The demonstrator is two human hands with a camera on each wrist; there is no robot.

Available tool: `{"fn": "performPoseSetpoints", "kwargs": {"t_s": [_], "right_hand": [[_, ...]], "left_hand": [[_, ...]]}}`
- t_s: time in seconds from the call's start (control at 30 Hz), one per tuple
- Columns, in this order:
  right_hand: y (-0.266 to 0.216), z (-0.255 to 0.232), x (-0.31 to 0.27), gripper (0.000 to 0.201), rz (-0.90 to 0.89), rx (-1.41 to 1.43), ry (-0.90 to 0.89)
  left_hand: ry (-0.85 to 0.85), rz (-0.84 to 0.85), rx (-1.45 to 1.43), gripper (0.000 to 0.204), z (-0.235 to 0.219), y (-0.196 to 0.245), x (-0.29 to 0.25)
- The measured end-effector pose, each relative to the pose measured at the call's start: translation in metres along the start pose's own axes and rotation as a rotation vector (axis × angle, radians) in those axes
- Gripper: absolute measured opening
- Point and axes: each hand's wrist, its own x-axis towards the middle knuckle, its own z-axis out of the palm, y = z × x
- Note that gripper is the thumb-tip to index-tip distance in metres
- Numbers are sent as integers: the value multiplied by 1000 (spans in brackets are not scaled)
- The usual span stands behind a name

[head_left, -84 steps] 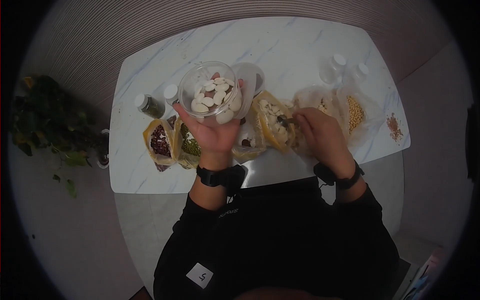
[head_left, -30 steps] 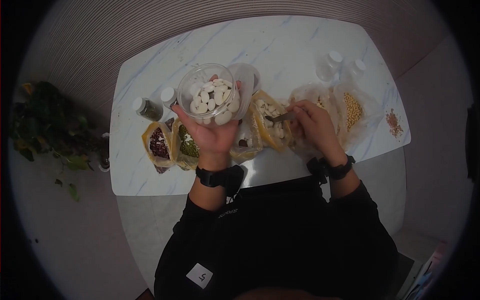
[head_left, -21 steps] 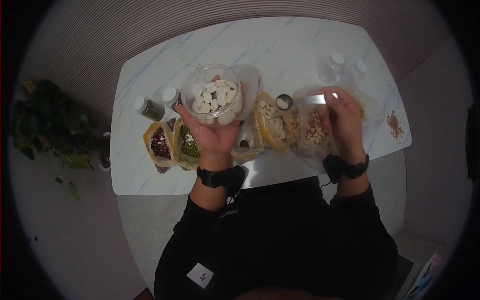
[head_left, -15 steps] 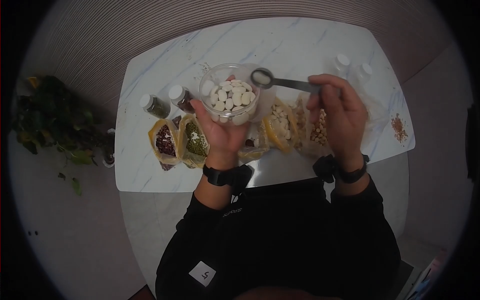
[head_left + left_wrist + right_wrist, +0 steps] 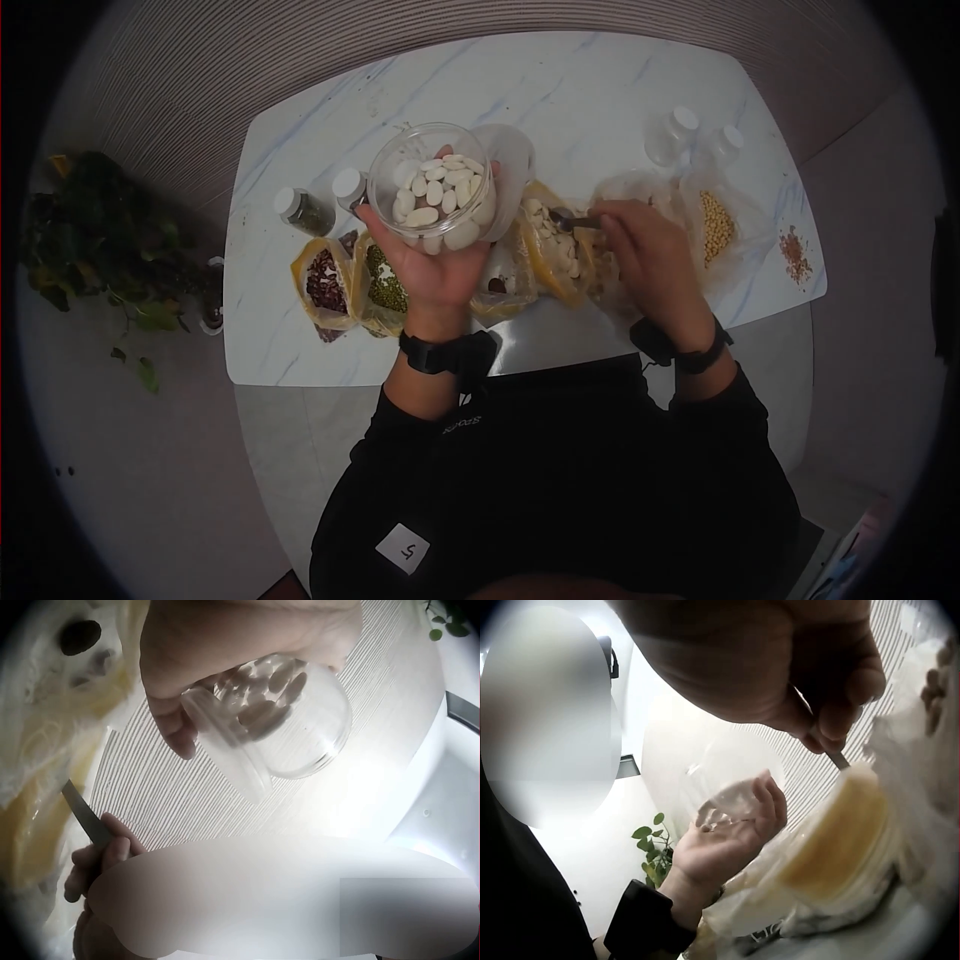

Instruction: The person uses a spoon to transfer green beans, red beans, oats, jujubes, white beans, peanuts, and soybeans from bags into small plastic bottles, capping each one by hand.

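A clear round tub (image 5: pixel 432 185) of large white beans rests on my left hand (image 5: pixel 435 270), its fingers curled round the side; a translucent lid (image 5: pixel 512 165) is held beside it, and the left wrist view shows the lid (image 5: pixel 229 746) under those fingertips. My right hand (image 5: pixel 650 255) pinches the handle of a metal spoon (image 5: pixel 575 222), whose bowl is at the mouth of a yellow-edged bag (image 5: pixel 545 262) of white beans. In the right wrist view the spoon handle (image 5: pixel 838 760) comes out between thumb and fingers; its bowl is hidden there.
Bags of red beans (image 5: pixel 326 285) and green beans (image 5: pixel 385 285) lie left, with a dark-fruit bag (image 5: pixel 500 290) beside the white beans. Yellow beans (image 5: pixel 716 228) are right. Lidded jars (image 5: pixel 305 210) stand behind, two clear bottles (image 5: pixel 672 135) back right. Loose grains (image 5: pixel 795 255) lie near the right edge.
My right hand has brought the spoon down from beside the tub to the white-bean bag. Earlier it rose from that bag with a white bean. The tub has shifted slightly left in view.
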Motion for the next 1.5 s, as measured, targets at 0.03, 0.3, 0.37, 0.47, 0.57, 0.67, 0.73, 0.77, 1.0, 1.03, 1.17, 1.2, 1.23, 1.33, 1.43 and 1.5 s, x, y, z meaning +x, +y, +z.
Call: {"fn": "performPoseSetpoints", "kwargs": {"t_s": [0.03, 0.3, 0.37, 0.47, 0.57, 0.67, 0.73, 0.77, 1.0, 1.03, 1.17, 1.2, 1.23, 1.33, 1.43, 1.5], "right_hand": [[8, 9, -5, 13, -80, -59, -21], [24, 21, -10, 18, 378, 242, -210], [29, 15, -7, 21, 542, 364, -260], [40, 4, -5, 22, 689, 591, -210], [53, -7, -4, 24, 711, 748, -166], [53, -20, -2, 24, 687, 875, -118], [45, -30, 4, 26, 605, 998, -58], [37, -34, 8, 26, 603, 998, -62], [-35, -18, 31, 24, 173, 822, 67], [-41, -12, 34, 22, 48, 638, 13], [-51, -6, 34, 17, -153, 333, 90], [-52, -10, 32, 17, -128, 303, 164], [-50, -15, 30, 17, -125, 303, 159], [-35, -28, 23, 19, 154, 168, 99], [-5, -10, 10, 18, 198, 77, -44], [9, 4, 1, 18, 118, -5, -46]], "left_hand": [[4, 1, -4, 101, 0, 0, 0], [-36, -44, -103, 101, 1, 1, -2], [-52, -50, -84, 101, -1, 0, -1], [-42, -59, -91, 102, 0, 1, -1], [-46, -44, -58, 101, -1, 1, -1], [-3, 36, 17, 101, -1, -2, 2], [-52, 42, 7, 98, -6, -3, 1], [-102, 45, -1, 94, -7, -4, 1], [-160, 26, 66, 91, 6, -10, -5], [-145, 29, 87, 90, 5, -10, -5], [-21, 42, 2, 92, 14, -8, -6], [-15, 43, 1, 92, 10, -7, -5], [-40, 32, 40, 94, 4, -4, -3], [-27, 28, 43, 99, -2, 1, 0], [-3, 37, 3, 101, 0, 2, -1], [-12, 36, -3, 101, 2, 3, -3]]}}
